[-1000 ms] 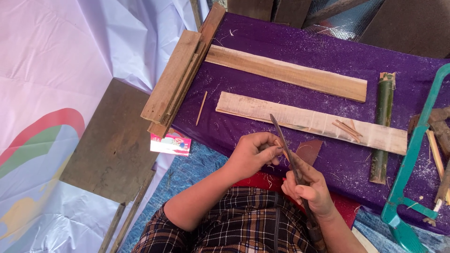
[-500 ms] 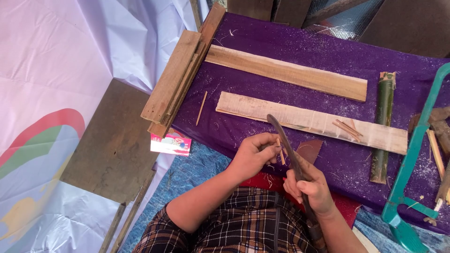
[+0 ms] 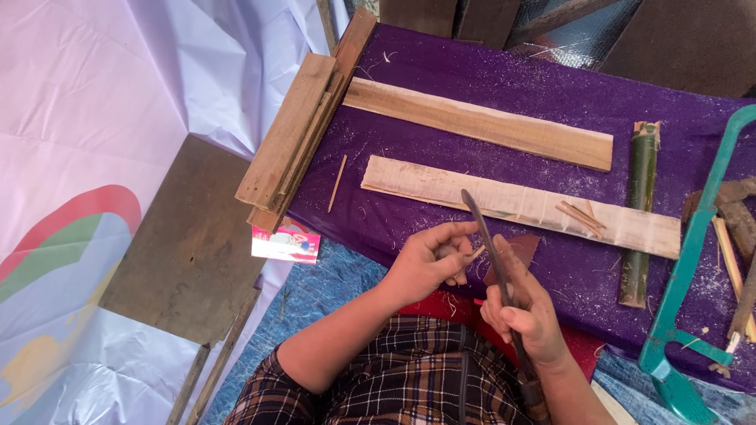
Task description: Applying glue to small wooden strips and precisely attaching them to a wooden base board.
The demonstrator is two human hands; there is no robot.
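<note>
Two planks lie on the cloth [image 3: 488, 86], the far plank [image 3: 480, 122] behind the near plank [image 3: 520, 201]. A bundle of slats [image 3: 295, 138] rests along the cloth's left edge. A bamboo section [image 3: 639, 212] lies right of the planks, a hacksaw [image 3: 685, 267] further right. Small sticks [image 3: 581, 216] sit on the near plank. A card [image 3: 285, 244] lies below the slats.

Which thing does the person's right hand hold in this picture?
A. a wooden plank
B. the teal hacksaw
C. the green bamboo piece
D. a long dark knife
D: the right hand is closed around the handle of the long dark knife, whose blade points up toward the left hand; the bamboo piece, the hacksaw and the planks lie untouched on the purple cloth.
</note>
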